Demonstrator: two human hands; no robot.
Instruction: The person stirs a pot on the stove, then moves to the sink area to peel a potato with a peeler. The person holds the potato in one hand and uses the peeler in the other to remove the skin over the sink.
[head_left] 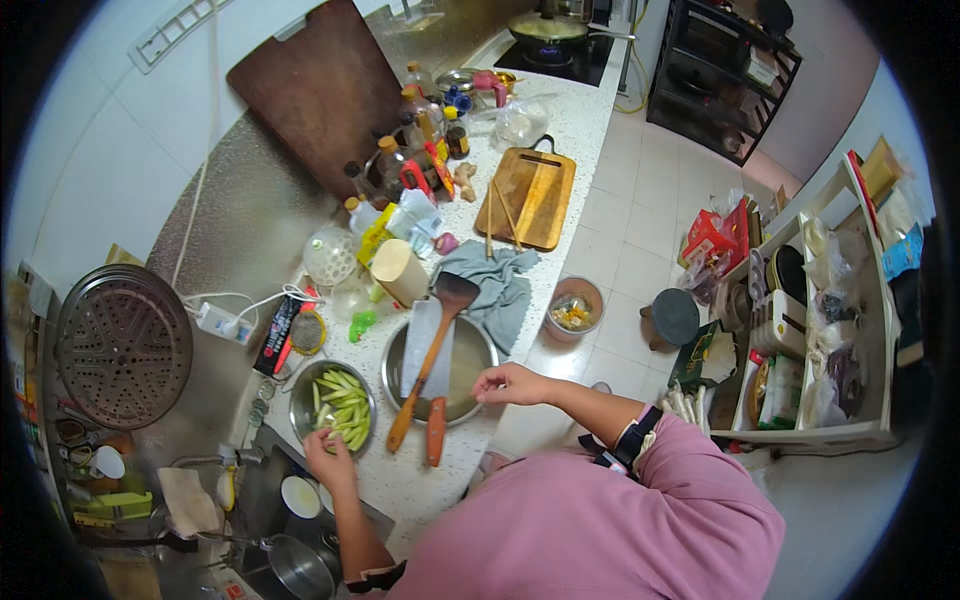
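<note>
Pink cloth of the person's top [620, 520] lies nearest, across six o'clock. Past it the speckled worktop [400, 490] curves from seven o'clock up to half past twelve, where a lidded pan [545, 27] sits over a blue flame, its contents hidden.

At seven o'clock, close to the middle, is the metal basin [487, 345]; its bottom looks cloudy, and I cannot tell how much liquid it holds. At three o'clock on the floor stands a pail [553, 322] with orange and pale scraps. Smaller, at eight o'clock, the steel bowl [296, 415] holds a heap of cut green pieces [345, 400].

Next come the hands. The left hand [328, 458] meets the bowl at its six o'clock side, fingers bent over the rim at the pieces; I cannot tell whether its grip pinches one. The right hand [515, 383] is at the basin's three o'clock edge, its grip curled with thumb and forefinger close together; whether they hold anything is unclear.

Across the basin lie a wooden spatula [428, 360] and, partly under it, a cleaver [437, 430], its handle towards six o'clock.
</note>
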